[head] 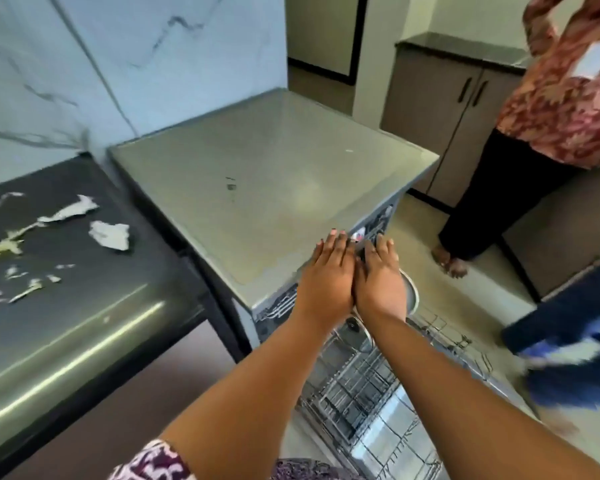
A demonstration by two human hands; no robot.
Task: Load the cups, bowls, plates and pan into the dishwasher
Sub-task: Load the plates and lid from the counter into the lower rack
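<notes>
Both hands reach forward side by side with fingers straight and together, palms down: the left hand (328,271) lies flat on the front corner of the dishwasher's top (257,181), and the right hand (381,277) touches it along the thumb side, its fingertips over the front edge near the control strip (378,225). Neither holds anything.

Just at 5 o'clock from the right hand a round steel plate or pan (411,292) stands on edge in the pulled-out lower rack (361,386) (which of the two it is I cannot tell, since the wrist covers most of it). Judging by the metal, it should be stiff, fairly light and not fragile, though slick if wet; the exposed rim would be the place to take hold. The wire rack looks rigid and should roll if pushed at its front bar.

At 9 o'clock a dark steel surface (66,299) carries torn white scraps (110,233). At 2 o'clock another person (548,133) stands, cut off at the frame's edge, and a blurred blue shape (575,327) at 4 o'clock is unreadable. No cups or bowls are visible, and the dishwasher's interior and upper rack are hidden under its top.
</notes>
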